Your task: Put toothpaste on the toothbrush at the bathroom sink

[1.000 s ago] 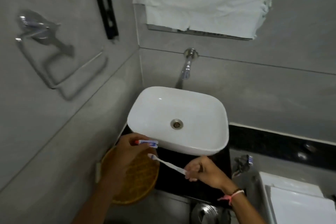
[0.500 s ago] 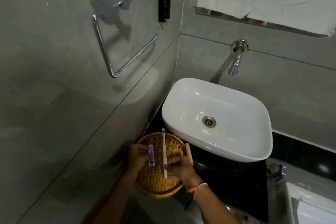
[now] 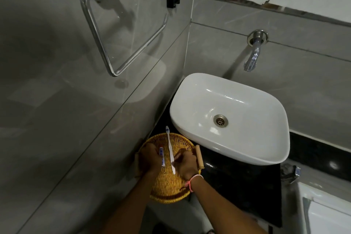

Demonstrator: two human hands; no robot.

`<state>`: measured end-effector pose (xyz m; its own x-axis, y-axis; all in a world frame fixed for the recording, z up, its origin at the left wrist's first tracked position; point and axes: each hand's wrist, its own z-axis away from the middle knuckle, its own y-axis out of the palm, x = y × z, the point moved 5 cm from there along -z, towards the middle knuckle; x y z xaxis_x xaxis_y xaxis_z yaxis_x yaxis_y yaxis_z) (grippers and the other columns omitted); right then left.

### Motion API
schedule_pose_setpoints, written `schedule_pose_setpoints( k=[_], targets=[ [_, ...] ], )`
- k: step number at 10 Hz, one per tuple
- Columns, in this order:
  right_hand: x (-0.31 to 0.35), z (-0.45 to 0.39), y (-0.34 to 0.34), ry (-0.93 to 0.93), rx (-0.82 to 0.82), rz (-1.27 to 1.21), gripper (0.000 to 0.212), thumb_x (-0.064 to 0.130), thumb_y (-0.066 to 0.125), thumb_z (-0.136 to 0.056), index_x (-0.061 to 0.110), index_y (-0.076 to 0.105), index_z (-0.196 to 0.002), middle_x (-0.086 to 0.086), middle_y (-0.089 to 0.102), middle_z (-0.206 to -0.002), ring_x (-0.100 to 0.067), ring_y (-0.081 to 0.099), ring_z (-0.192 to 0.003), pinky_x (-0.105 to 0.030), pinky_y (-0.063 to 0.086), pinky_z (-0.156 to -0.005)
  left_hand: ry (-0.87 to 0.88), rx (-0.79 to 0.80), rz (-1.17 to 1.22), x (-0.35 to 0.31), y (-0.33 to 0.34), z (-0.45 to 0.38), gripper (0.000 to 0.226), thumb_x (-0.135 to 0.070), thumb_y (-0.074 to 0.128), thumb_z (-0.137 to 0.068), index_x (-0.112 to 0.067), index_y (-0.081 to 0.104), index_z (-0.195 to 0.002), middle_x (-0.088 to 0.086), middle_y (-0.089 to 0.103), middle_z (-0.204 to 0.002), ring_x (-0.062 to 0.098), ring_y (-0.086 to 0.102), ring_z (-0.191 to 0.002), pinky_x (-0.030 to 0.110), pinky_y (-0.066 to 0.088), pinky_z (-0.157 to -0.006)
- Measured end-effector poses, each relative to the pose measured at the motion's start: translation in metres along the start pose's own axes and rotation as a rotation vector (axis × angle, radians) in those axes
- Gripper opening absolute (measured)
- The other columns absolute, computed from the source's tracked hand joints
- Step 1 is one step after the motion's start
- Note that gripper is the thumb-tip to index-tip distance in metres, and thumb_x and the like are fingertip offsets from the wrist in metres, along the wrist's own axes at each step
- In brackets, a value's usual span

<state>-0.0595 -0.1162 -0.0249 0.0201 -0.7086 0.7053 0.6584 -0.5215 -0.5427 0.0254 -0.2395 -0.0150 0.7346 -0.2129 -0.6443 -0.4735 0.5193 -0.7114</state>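
Note:
My left hand (image 3: 149,158) grips a small white and blue toothpaste tube (image 3: 161,156), held upright over the woven basket (image 3: 171,188). My right hand (image 3: 185,165) holds a white toothbrush (image 3: 170,150) by its handle, with the bristle head pointing away from me past the basket's far rim. Tube and brush lie side by side, a small gap between them. The white sink basin (image 3: 235,119) sits to the right on the black counter (image 3: 237,186).
A chrome tap (image 3: 253,53) juts from the wall above the basin. A chrome towel ring (image 3: 114,30) hangs on the grey left wall. A wooden handle (image 3: 199,156) rests at the basket's right rim. A white fixture (image 3: 326,213) fills the lower right corner.
Both hands moved left from in front of the sink to over the basket. The toothbrush turned from slanting sideways to pointing away from me. The view swung left.

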Motion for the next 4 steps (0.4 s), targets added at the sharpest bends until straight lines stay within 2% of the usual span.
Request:
schedule_pose_setpoints(
  k=[1, 2, 3, 4],
  targets=[
    [0.004, 0.003, -0.001, -0.108, -0.051, 0.065, 0.007, 0.001, 0.07, -0.087, 0.006, 0.067, -0.091, -0.015, 0.074, -0.098, -0.028, 0.068, -0.096, -0.043, 0.058, -0.089, 0.05, -0.048, -0.012, 0.0, -0.002, 0.005, 0.022, -0.016, 0.065, -0.096, 0.005, 0.073, -0.101, 0.02, 0.077, -0.106, 0.032, 0.073, -0.099, 0.041, 0.062, -0.087],
    [0.013, 0.012, -0.007, -0.179, -0.063, 0.145, 0.006, 0.009, 0.066, -0.091, 0.006, 0.063, -0.096, -0.014, 0.072, -0.098, -0.029, 0.067, -0.094, -0.042, 0.058, -0.083, 0.112, -0.058, -0.012, -0.003, -0.004, 0.011, 0.023, -0.018, 0.063, -0.097, 0.003, 0.072, -0.103, 0.019, 0.076, -0.108, 0.032, 0.073, -0.102, 0.043, 0.061, -0.09],
    [0.022, 0.021, -0.014, -0.26, -0.066, 0.272, 0.014, 0.014, 0.059, -0.094, 0.006, 0.058, -0.106, -0.016, 0.066, -0.109, -0.032, 0.062, -0.102, -0.044, 0.055, -0.087, 0.218, -0.074, -0.059, -0.006, -0.009, 0.018, 0.02, -0.02, 0.062, -0.098, -0.003, 0.072, -0.103, 0.014, 0.075, -0.109, 0.028, 0.071, -0.104, 0.042, 0.061, -0.091],
    [0.024, 0.035, -0.031, -0.354, -0.173, 0.324, 0.024, 0.017, 0.057, -0.095, 0.013, 0.056, -0.119, -0.009, 0.061, -0.122, -0.026, 0.056, -0.114, -0.041, 0.053, -0.096, 0.379, -0.156, -0.175, -0.012, -0.019, 0.028, 0.017, -0.023, 0.063, -0.097, -0.01, 0.072, -0.105, 0.01, 0.072, -0.113, 0.026, 0.068, -0.105, 0.038, 0.058, -0.091]
  ],
)
